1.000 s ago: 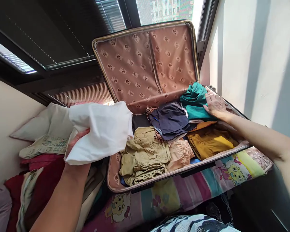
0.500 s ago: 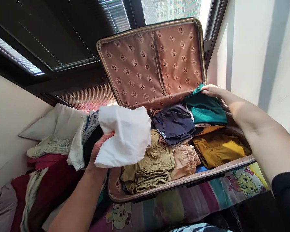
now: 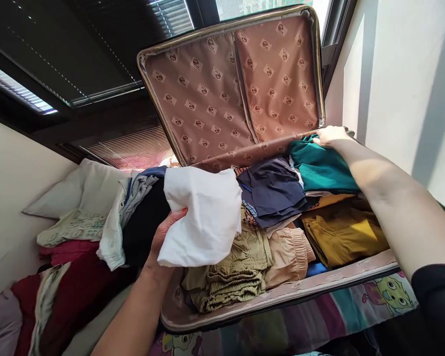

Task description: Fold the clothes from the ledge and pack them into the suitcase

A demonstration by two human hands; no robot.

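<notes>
A folded white garment is gripped at its left edge by my left hand, held above the left part of an open suitcase. At the suitcase's back right corner, my right hand has its fingers on the far edge of a folded teal garment; the fingertips are partly hidden. Beside the teal piece lies dark navy clothing. Nearer the front are olive shorts, peach shorts with a gathered waistband and a mustard garment.
The suitcase lid, with pink-brown patterned lining, stands raised against the window side. Left of the case are a pillow and heaped clothes. A white wall rises at the right. Beneath lies a striped cartoon sheet.
My view has shifted slightly. The teal garment's raised far edge is now lower and flatter under my right hand. My left hand still holds the white garment, now slightly further right.
</notes>
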